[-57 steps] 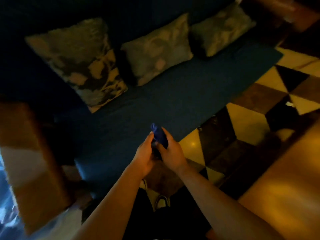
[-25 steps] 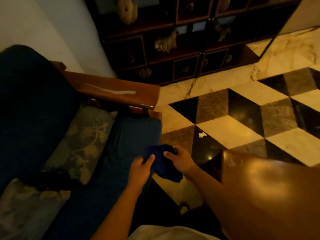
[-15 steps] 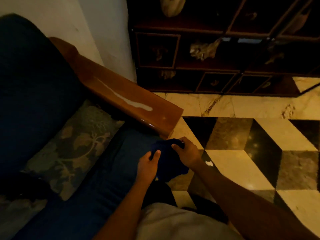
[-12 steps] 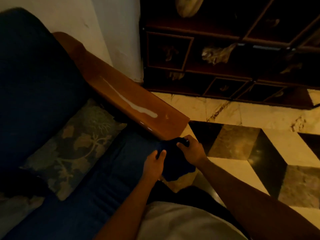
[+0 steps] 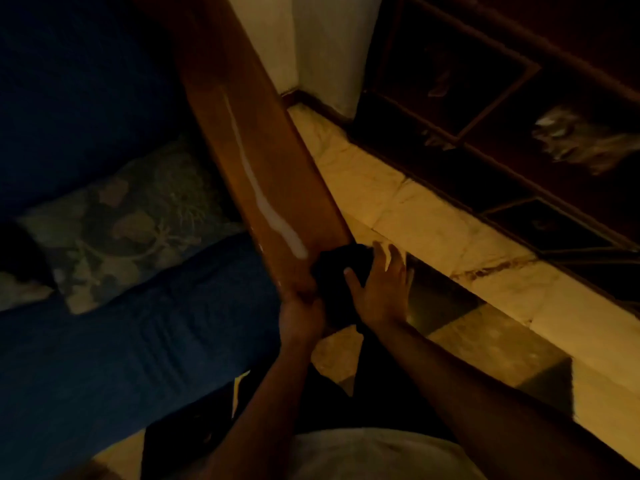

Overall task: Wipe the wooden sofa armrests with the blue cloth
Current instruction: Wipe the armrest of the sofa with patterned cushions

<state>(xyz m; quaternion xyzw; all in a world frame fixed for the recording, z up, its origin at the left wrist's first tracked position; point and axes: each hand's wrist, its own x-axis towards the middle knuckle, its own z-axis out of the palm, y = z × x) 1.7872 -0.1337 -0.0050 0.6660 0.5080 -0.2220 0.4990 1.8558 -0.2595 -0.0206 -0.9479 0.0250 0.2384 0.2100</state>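
Note:
The wooden sofa armrest (image 5: 256, 140) runs from the top centre down to the middle of the view, with a pale glare streak along its top. The blue cloth (image 5: 341, 271), nearly black in this light, lies bunched over the armrest's near end. My left hand (image 5: 301, 313) grips the cloth's lower left part at the end of the armrest. My right hand (image 5: 379, 289) rests flat on the cloth's right side with fingers spread.
The blue sofa seat (image 5: 121, 341) and a leaf-patterned cushion (image 5: 121, 220) lie left of the armrest. A dark wooden cabinet (image 5: 502, 116) stands to the right across a strip of marble floor (image 5: 433, 233). A wall corner (image 5: 311, 46) is behind the armrest.
I have come closer to the armrest. Both hands carried the cloth from in front of the seat up onto the armrest's near end, and my right hand has flattened on it.

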